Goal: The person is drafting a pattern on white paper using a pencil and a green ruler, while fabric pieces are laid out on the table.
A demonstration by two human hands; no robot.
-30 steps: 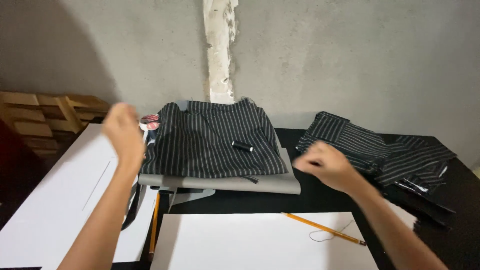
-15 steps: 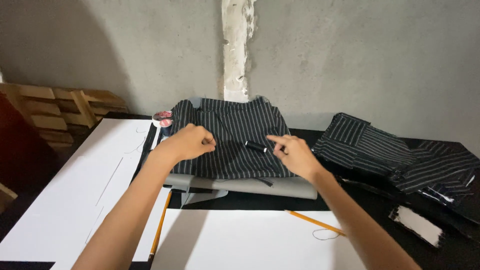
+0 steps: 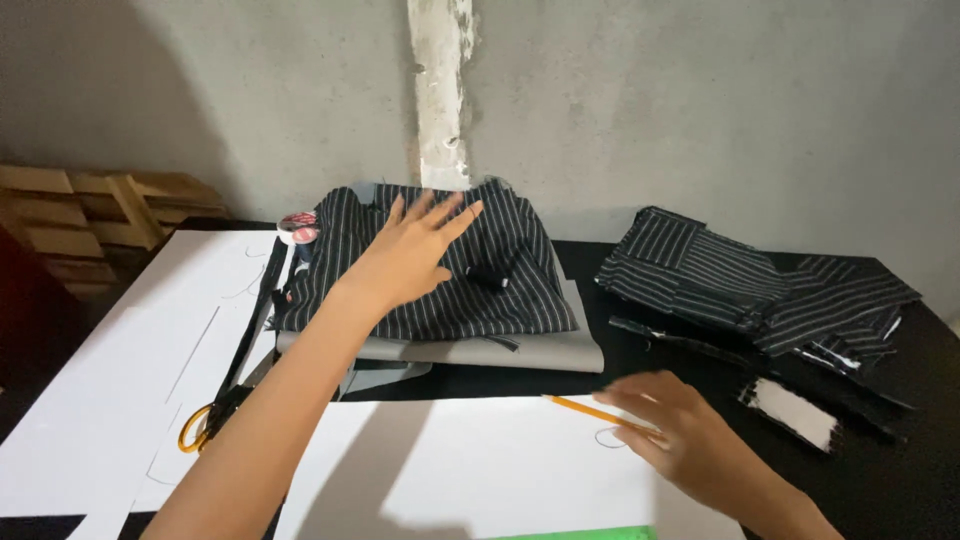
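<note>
My left hand lies flat with fingers spread on a folded black cloth with white stripes, which rests on a grey folded fabric. A small black object sits on the striped cloth just right of that hand. My right hand hovers low over the white paper sheet, fingers apart, touching or just above a yellow pencil. It holds nothing that I can see.
More striped cloth pieces lie in a heap at the right on the black table. Orange-handled scissors lie at the left between two paper sheets. A tape roll sits by the wall. Wooden pallets stand far left.
My right hand has left the striped cloth and dropped down to the pencil on the paper. My left hand has opened flat on the cloth.
</note>
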